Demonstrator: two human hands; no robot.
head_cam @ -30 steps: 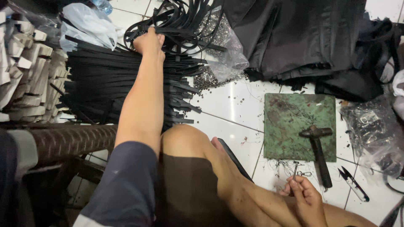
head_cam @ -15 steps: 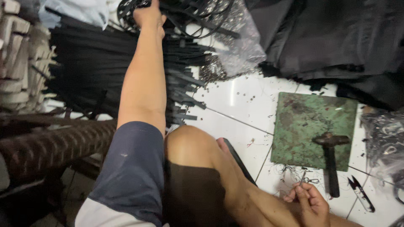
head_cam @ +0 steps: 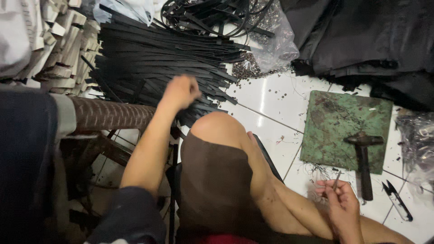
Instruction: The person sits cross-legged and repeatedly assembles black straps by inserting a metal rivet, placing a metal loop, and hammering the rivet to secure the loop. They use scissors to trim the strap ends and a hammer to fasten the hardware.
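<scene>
A: Black strips (head_cam: 158, 58), flat and long, lie in a thick heap on the white tiled floor (head_cam: 271, 117) at upper left. What is the left hand (head_cam: 181, 91) doing?

B: It is curled into a loose fist over the near edge of that heap, arm stretched forward past a bent knee. Whether a strip is caught in the fist, I cannot tell; the fingers hide it

A: And the right hand (head_cam: 342, 205)?

B: Low at the right, fingers pinched together on a thin, dark, pin-like piece (head_cam: 337, 179) that points up. It sits just below a worn green slab (head_cam: 334, 122)

A: What rests on the slab?

B: A dark hammer (head_cam: 363, 158), head on the slab, handle running down onto the tile. Small black snips (head_cam: 398, 205) lie just right of the handle

A: How far along does the work look?

B: My judgement: early or midway. The heap of loose strips is large, a tangle of black looped straps (head_cam: 212, 16) lies beyond it, and a clear bag of small metal bits (head_cam: 266, 45) sits open beside them. Nothing lies on the slab under the hammer, so no strip is being worked now

A: Anything else nearby?

B: Pale stacked pieces (head_cam: 63, 49) at far left, and dark folded fabric (head_cam: 370, 40) at upper right
</scene>
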